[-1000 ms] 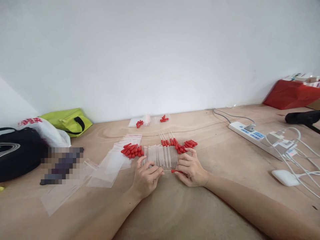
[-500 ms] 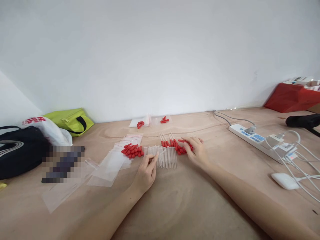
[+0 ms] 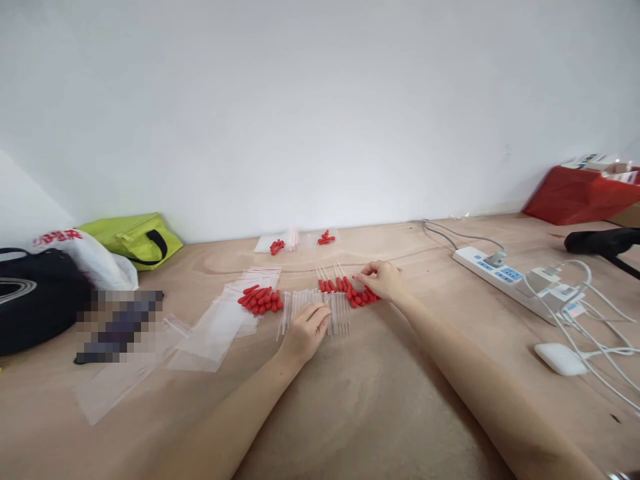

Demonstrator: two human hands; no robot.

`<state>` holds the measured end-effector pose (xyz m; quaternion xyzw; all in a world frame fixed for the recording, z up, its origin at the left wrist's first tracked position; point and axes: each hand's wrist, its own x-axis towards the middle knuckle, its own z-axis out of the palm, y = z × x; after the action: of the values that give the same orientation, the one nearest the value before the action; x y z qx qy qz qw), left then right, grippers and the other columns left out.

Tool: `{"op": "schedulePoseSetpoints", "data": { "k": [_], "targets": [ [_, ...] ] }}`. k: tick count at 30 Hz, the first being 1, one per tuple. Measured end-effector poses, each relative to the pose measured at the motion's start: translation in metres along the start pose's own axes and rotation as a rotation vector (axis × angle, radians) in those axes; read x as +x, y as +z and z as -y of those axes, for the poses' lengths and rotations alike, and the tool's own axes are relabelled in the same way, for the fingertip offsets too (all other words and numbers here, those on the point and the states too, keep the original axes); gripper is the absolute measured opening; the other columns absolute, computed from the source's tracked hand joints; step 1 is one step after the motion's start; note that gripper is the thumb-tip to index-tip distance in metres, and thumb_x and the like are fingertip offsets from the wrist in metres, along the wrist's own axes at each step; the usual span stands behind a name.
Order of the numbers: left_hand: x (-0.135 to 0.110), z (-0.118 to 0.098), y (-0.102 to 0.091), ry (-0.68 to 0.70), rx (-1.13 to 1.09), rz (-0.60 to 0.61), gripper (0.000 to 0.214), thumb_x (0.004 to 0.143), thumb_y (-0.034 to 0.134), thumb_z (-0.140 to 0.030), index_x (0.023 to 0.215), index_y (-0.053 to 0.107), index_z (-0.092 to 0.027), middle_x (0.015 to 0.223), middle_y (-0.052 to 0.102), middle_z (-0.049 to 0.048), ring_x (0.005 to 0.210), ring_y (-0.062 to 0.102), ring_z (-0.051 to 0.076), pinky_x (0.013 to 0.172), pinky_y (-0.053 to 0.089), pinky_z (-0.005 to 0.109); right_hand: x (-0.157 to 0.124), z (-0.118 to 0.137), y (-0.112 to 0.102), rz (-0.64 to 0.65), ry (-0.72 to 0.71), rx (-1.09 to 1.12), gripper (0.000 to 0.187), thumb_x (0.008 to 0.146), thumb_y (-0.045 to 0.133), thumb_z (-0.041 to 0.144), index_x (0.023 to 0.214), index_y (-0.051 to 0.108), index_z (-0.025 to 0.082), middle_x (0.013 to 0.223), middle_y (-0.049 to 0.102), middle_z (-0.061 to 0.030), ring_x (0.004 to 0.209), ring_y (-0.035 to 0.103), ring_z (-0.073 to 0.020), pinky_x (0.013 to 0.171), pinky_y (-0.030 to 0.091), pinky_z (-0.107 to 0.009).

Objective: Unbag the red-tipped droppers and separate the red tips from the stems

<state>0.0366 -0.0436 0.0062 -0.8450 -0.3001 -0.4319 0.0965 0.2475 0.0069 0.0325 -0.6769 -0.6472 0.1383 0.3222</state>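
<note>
My left hand (image 3: 306,328) lies over a row of clear glass dropper tubes (image 3: 341,315), fingers curled together. Whatever its fingertips hold is hidden behind them. My right hand (image 3: 384,280) is pinched just above a pile of red rubber bulbs (image 3: 357,299), with a bit of red showing at the fingertips. Several droppers with red bulbs fitted (image 3: 327,285) lie side by side behind the tubes, their glass ends pointing to the wall. Left of the row, a second pile of red bulbs (image 3: 261,300) rests partly on clear zip bags (image 3: 213,333).
Two small bags with red bulbs (image 3: 277,247) lie near the wall. A white power strip (image 3: 493,267) with cables and a white charger (image 3: 560,359) is at right, near a red bag (image 3: 580,197). At left are a green bag (image 3: 133,240) and a black bag (image 3: 43,300).
My left hand has moved right over the glass tubes. My right hand has lifted slightly off the bulb pile and its fingers have come together. The view has shifted a little.
</note>
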Motion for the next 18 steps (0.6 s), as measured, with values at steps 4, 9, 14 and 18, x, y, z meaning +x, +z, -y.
{"op": "schedulePoseSetpoints", "data": {
  "k": [4, 9, 14, 18],
  "targets": [
    [-0.001, -0.003, -0.002, 0.016, -0.058, 0.076, 0.013, 0.081, 0.047, -0.012, 0.087, 0.058, -0.016, 0.083, 0.063, 0.0046, 0.078, 0.059, 0.013, 0.072, 0.051, 0.025, 0.001, 0.002, 0.000, 0.026, 0.001, -0.126, 0.026, 0.067, 0.057, 0.047, 0.067, 0.065, 0.022, 0.076, 0.066, -0.0033, 0.087, 0.055, -0.0217, 0.081, 0.030, -0.038],
    [-0.002, -0.006, -0.005, 0.004, -0.120, 0.174, 0.015, 0.080, 0.050, -0.019, 0.092, 0.058, -0.016, 0.088, 0.063, 0.0066, 0.081, 0.059, 0.015, 0.071, 0.051, 0.028, -0.001, 0.002, -0.002, 0.118, 0.000, -0.188, 0.029, 0.065, 0.058, 0.051, 0.064, 0.065, 0.023, 0.073, 0.066, -0.0034, 0.088, 0.055, -0.0230, 0.083, 0.028, -0.039],
    [-0.001, -0.003, -0.007, -0.026, -0.106, 0.260, 0.027, 0.075, 0.060, -0.032, 0.095, 0.060, -0.015, 0.093, 0.062, 0.0091, 0.088, 0.056, 0.020, 0.076, 0.050, 0.035, 0.000, 0.003, -0.004, 0.126, 0.018, -0.172, 0.032, 0.065, 0.057, 0.055, 0.065, 0.065, 0.023, 0.073, 0.066, -0.0027, 0.087, 0.056, -0.0223, 0.082, 0.029, -0.039],
    [0.001, -0.001, -0.012, -0.044, -0.048, 0.301, 0.033, 0.070, 0.063, -0.040, 0.094, 0.063, -0.017, 0.098, 0.062, 0.0089, 0.093, 0.054, 0.023, 0.080, 0.046, 0.040, 0.001, 0.003, -0.004, 0.098, 0.091, -0.148, 0.025, 0.073, 0.053, 0.045, 0.070, 0.064, 0.023, 0.074, 0.067, -0.0013, 0.081, 0.058, -0.0191, 0.080, 0.032, -0.036]
  ]
}}
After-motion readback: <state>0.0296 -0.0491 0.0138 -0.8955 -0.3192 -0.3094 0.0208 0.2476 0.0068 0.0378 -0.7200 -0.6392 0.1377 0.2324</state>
